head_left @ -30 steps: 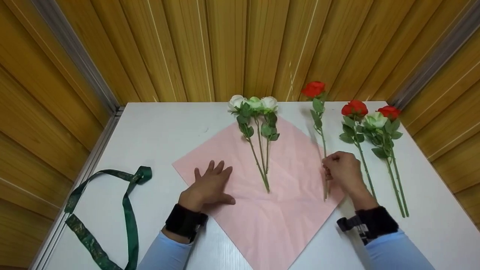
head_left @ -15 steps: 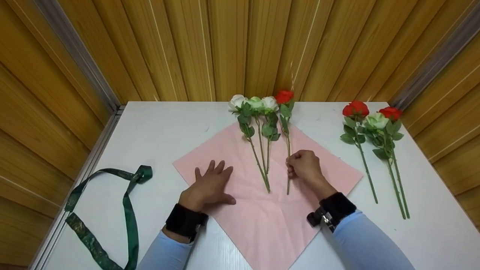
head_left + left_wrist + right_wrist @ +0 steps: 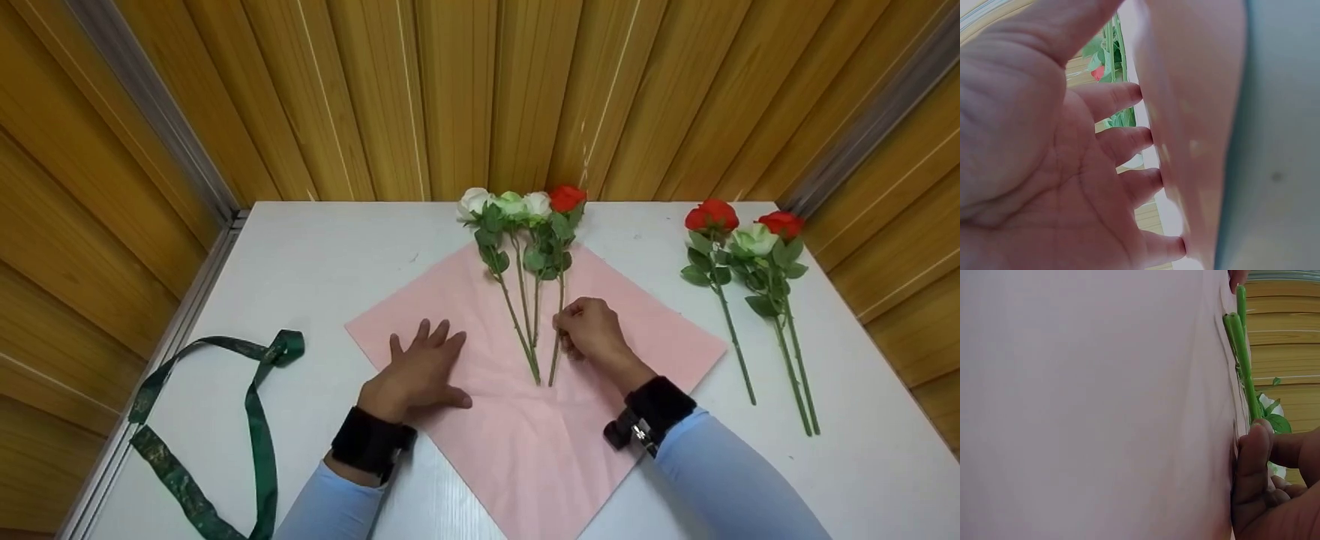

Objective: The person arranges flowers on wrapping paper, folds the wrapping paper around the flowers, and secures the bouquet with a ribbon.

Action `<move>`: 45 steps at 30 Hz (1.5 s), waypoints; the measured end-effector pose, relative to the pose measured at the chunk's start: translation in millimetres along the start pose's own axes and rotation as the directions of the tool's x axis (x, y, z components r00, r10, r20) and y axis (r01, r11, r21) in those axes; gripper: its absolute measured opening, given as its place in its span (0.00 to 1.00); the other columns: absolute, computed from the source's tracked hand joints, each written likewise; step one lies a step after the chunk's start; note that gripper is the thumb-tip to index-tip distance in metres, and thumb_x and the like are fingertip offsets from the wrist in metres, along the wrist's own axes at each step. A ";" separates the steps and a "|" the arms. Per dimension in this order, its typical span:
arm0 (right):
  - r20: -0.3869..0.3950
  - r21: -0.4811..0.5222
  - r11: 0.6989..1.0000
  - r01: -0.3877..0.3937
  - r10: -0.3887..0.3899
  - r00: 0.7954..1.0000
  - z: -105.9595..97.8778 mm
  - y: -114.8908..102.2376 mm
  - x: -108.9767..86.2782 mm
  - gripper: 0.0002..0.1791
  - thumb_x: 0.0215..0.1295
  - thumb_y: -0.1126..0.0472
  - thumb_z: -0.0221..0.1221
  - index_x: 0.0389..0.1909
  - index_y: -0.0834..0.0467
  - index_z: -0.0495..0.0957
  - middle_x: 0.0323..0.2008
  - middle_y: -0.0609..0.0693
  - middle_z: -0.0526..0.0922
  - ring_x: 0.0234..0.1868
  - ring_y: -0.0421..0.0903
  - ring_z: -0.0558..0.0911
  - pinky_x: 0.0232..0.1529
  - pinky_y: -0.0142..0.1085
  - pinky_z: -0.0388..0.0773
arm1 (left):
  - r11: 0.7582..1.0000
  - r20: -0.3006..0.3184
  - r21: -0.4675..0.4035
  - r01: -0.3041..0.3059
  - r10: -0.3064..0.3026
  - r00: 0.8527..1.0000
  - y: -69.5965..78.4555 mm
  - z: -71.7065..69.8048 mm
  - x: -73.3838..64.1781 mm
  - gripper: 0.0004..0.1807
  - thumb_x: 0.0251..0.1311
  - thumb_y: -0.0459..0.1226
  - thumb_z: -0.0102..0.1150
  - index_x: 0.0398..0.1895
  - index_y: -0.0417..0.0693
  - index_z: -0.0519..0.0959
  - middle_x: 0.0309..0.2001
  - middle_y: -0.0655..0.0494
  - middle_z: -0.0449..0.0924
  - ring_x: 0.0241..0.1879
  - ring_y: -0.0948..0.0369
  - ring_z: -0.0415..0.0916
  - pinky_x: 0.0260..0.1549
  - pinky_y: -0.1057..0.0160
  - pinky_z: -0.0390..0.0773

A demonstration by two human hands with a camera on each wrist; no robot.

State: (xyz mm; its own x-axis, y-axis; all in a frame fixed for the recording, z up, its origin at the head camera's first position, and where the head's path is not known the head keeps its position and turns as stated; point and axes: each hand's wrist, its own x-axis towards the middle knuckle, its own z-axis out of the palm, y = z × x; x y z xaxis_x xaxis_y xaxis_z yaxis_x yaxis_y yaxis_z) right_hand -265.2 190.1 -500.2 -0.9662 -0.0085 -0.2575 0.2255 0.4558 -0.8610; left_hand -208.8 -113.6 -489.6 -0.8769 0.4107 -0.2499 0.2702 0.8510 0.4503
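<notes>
Green ribbon [image 3: 286,349]: loosely looped by the table's left edge.
Left hand [image 3: 420,375]: fingers spread, fingertips on the paper, grasping nothing.
Pink paper [image 3: 540,457]: laid cornerwise mid-table; probably thin, apt to slide or crease.
Pale roses [image 3: 511,206], three: on the paper, heads at the table's far edge, stems converging towards its middle.
Red rose [image 3: 568,198]: just right of these, head likewise at the far edge; likely light, stiff-stemmed, softer in the petals; best held by the bare stem below the leaves.
Right hand [image 3: 596,330]: grip pinching that stem, fingertips close to the paper.
Loose roses [image 3: 752,240], two red, one pale: near the table's right edge; a strip of table [image 3: 645,251] separates them from the paper, giving sideways room.
</notes>
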 end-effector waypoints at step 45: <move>-0.111 -0.171 0.981 0.086 -0.106 0.988 -13.6 2.4 -7.9 0.14 0.75 0.55 0.60 0.36 0.62 0.86 0.19 0.51 0.81 0.15 0.41 0.76 0.18 0.33 0.73 | 1.000 0.000 0.019 0.001 -0.001 1.000 0.9 0.2 -0.2 0.58 0.54 0.58 0.78 0.84 0.52 0.59 0.85 0.42 0.49 0.85 0.39 0.38 0.71 0.19 0.39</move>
State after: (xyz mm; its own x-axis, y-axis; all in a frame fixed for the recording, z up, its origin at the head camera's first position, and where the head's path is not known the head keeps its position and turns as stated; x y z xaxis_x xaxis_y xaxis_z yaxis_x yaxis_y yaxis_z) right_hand -258.7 203.3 -494.2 -0.9925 0.0423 -0.1145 0.1169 0.5991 -0.7921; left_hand -208.3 -112.8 -489.3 -0.8772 0.4097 -0.2502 0.2769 0.8576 0.4334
